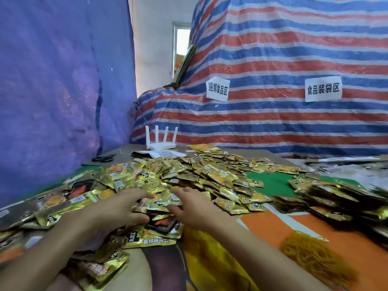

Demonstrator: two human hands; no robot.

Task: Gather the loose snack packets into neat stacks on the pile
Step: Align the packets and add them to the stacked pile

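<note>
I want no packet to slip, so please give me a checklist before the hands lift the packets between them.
1. Left hand grips the bunch of packets: ok.
2. Right hand grips it from the other side: ok.
3. Edges of the bunch aligned: not ok, packets lie at mixed angles.
4. Bunch free of the loose heap around it: cannot tell.
5. Stacks at the right neat enough to receive it: cannot tell, blurred.

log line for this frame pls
phase: gathering | left hand: grips packet clump from left | right hand: grips it from right | loose pile: just beyond hands, unstacked
</note>
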